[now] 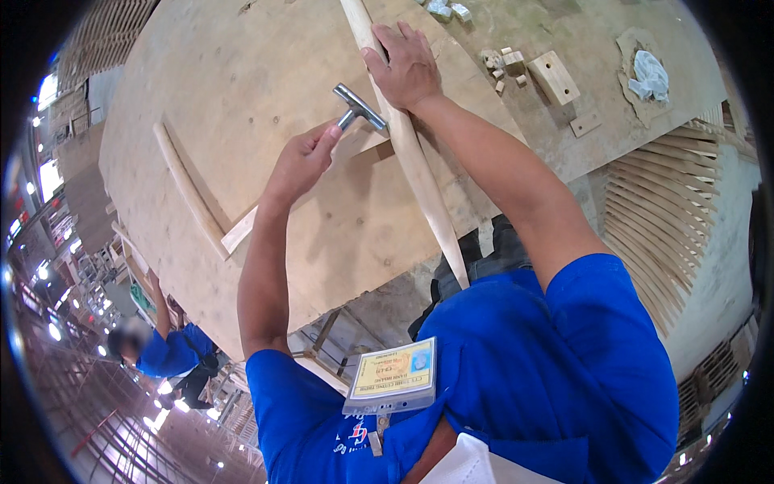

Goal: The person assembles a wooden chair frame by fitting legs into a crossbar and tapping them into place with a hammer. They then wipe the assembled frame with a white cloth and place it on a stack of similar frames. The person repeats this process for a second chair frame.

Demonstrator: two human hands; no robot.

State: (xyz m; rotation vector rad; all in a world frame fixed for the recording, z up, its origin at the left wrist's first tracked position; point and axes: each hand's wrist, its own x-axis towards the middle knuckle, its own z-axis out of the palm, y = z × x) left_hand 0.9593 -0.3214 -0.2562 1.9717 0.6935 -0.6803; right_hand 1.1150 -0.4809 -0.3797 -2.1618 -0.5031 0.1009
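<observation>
My left hand point(308, 160) is closed round the handle of a hammer point(359, 106), whose metal head hangs just beside a long, tapered, curved wooden leg point(418, 173). My right hand point(409, 68) grips the upper part of that leg, thumb across its face. The leg's narrow end reaches toward my waist. A straight wooden rail point(240, 230) runs under my left forearm, between a second, slimmer curved wooden piece point(189, 189) and the long leg. Whether the rail's far end sits in the leg I cannot tell.
Everything lies on a broad plywood tabletop point(242, 73). To the right are a wooden block with two holes point(554, 78), small wood offcuts point(513, 60) and a crumpled white plastic bag point(650, 77). Curved slats point(661, 218) are stacked at right. A co-worker in blue point(177, 351) stands at left.
</observation>
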